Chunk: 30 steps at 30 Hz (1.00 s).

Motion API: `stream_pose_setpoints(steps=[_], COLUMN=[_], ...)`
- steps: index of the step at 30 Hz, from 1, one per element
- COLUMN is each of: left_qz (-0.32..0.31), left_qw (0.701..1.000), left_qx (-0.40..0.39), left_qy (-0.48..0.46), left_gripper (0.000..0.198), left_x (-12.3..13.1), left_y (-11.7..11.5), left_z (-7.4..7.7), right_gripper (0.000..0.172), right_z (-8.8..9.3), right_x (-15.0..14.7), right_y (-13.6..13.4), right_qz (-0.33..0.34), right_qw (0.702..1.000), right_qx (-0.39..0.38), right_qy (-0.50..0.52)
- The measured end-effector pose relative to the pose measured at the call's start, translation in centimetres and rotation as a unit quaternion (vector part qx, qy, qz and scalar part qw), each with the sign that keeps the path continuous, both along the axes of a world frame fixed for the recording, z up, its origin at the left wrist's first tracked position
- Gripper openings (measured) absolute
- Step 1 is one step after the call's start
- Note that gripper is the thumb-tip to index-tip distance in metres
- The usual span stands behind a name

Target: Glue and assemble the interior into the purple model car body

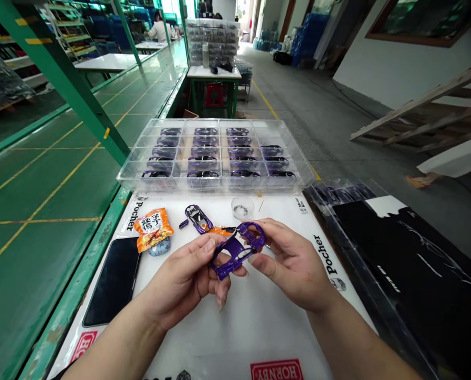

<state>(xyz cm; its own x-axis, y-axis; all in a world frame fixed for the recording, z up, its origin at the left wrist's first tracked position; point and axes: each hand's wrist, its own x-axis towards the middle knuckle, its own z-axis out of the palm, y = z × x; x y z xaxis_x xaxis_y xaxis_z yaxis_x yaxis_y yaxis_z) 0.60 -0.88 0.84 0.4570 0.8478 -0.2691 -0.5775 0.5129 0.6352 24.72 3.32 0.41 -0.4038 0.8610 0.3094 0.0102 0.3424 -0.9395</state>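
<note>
Glossy purple model car shell (235, 247), apparently hollow, gripped by left hand (183, 279) and right hand (294, 264).

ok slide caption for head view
Left hand and right hand hold a glossy purple model car body over a white mat.

The left hand (183, 279) and right hand (294, 264) meet close together, fingers curled, thumbs pressing inward.

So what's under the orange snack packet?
The orange snack packet partly covers a small blue-grey object on the white mat; the object's covered part can't be seen.
</note>
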Motion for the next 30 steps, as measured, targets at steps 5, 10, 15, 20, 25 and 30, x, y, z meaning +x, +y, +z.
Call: stream_pose_setpoints(steps=[5,10,15,20,25,30], left_qz=[0.022,0.044,0.051,0.055,0.087,0.083], left_qw=[0.995,0.986,0.986,0.987,0.984,0.986], left_qx=[0.03,0.054,0.063,0.064,0.062,0.066], left_qy=[0.089,0.15,0.144,0.14,0.144,0.127], left_gripper=[0.038,0.04,0.041,0.046,0.045,0.045], left_x=[0.45,0.72,0.67,0.7,0.85,0.68], left_y=[0.04,-0.19,-0.12,-0.04,-0.11,-0.24], left_z=[0.12,0.06,-0.11,-0.1,0.04,-0.03], right_gripper=[0.025,0.012,0.014,0.015,0.012,0.011], right_z=[0.18,0.3,0.15,0.39,0.44,0.28], right_x=[-0.18,-0.52,-0.53,-0.61,-0.71,-0.41], right_y=[0.27,0.49,0.39,0.22,0.09,-0.29], right_qz=[-0.053,-0.099,-0.105,-0.103,-0.097,-0.098], right_qw=[0.998,0.994,0.993,0.993,0.993,0.994], right_qx=[-0.031,-0.035,-0.045,-0.061,-0.062,-0.033], right_qy=[0.033,0.002,-0.005,-0.002,-0.007,-0.026])
